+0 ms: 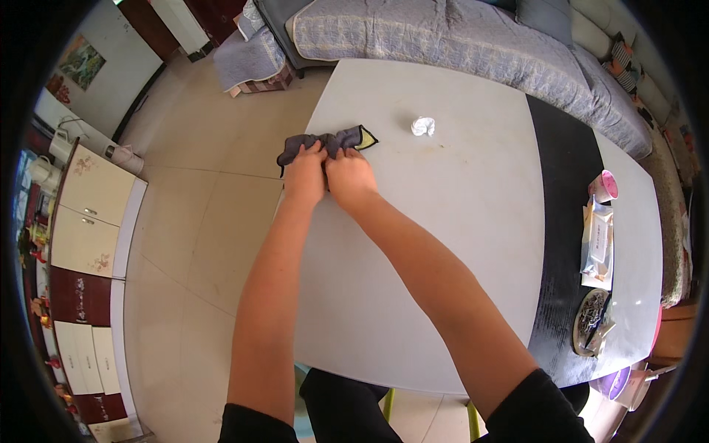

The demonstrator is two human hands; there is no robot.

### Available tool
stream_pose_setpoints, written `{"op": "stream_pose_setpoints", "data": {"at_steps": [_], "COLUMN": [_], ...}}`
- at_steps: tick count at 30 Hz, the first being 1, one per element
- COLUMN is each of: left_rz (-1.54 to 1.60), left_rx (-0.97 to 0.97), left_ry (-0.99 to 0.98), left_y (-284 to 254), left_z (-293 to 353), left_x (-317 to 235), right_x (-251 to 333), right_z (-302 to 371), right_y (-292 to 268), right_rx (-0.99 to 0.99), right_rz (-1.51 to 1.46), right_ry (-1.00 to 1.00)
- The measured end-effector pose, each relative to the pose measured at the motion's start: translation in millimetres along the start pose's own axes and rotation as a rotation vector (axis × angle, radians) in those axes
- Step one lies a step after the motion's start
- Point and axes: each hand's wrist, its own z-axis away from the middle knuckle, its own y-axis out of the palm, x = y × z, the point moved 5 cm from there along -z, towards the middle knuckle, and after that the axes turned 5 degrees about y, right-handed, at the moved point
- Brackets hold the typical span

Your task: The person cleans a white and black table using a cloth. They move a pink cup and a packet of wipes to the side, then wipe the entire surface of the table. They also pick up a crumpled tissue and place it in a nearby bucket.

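Both my arms reach forward over a white table (428,258) with a black band near its right side. A dark grey cleaning cloth (344,139) with a yellow underside showing at one corner lies bunched at the table's left edge, partly overhanging it. My left hand (304,176) grips the cloth, its fingers curled over it. Close beside it, my right hand (349,175) is closed on the same cloth, with its fingertips partly hidden. A crumpled white tissue (423,126) sits on the tabletop to the right of the cloth.
On the table's right side stand a pink-topped cup (607,185), a pack of wipes (597,244) and a plate (588,325) of small dark items. A covered sofa (436,33) runs along the far side. A cream cabinet (88,199) stands left, across the tiled floor (185,244).
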Motion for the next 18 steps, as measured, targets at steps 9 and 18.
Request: {"op": "stream_pose_setpoints", "data": {"at_steps": [9,18], "left_rz": [0.182,0.189], "left_rx": [-0.014,-0.025], "left_ry": [0.074,0.017], "left_y": [-35,-68], "left_z": [128,221], "left_x": [-74,-112], "right_x": [-47,-167], "right_z": [86,13], "right_y": [-61,-60], "right_rx": [0.169,-0.257], "right_rz": [-0.528,-0.035], "right_ry": [-0.064,0.023]}}
